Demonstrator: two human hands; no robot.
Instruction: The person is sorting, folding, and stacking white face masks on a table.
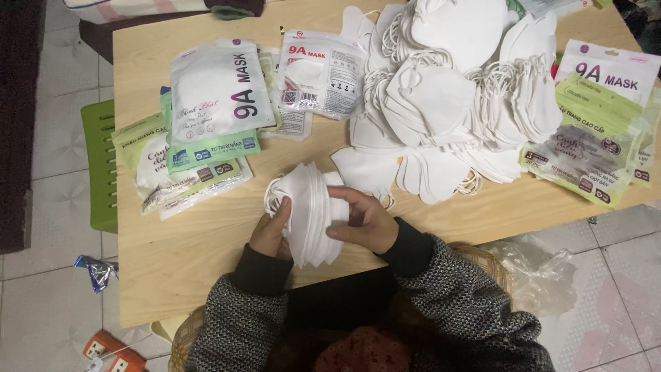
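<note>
your left hand (270,235) and right hand (363,222), fingers closed round the stack of white face masks (311,213), above the bench (206,241); square edges, keep ear loops tucked.

Mask stack (311,210): plain white. Loose mask heap (447,96): white. Table (172,255): pale wood grain. Sleeves (468,303): grey-black speckled knit. Stool (100,165): green.

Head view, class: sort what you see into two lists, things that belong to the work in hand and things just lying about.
In the work:
left hand
right hand
stack of masks
mask pile
mask packets
wooden table

Lying about:
green stool
foil wrapper
power strip
clear plastic bag
</note>
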